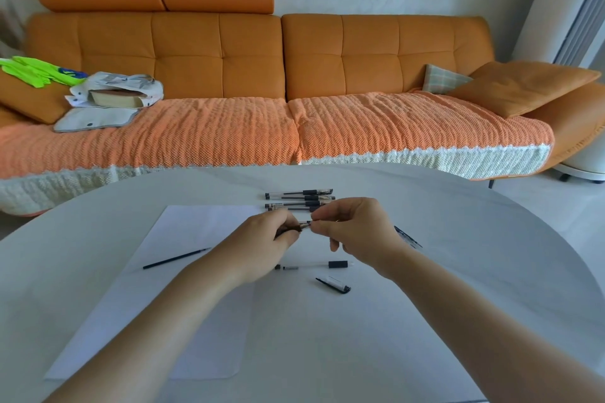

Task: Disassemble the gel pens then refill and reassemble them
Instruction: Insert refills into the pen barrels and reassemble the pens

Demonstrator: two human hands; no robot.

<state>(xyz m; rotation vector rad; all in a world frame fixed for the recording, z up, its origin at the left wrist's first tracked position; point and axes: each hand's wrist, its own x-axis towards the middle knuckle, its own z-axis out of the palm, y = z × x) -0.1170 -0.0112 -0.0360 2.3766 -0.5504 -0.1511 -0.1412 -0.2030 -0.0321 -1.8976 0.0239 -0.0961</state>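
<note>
My left hand [266,239] grips a gel pen [302,225] above the round white table [458,304]. My right hand [355,229] pinches the pen's tip end between thumb and fingers. Several capped gel pens [299,199] lie side by side just beyond my hands. A dark refill [176,258] lies on the white paper sheet [183,271] to the left. A clear pen barrel [314,266] with a black grip lies in front of my hands, and a pen cap [333,285] lies nearer to me. Another dark pen part [407,236] shows past my right wrist.
An orange sofa [255,75] with an orange woven cover runs behind the table. On its left end lie a cloth bag [114,95] and a green item; cushions sit at its right end.
</note>
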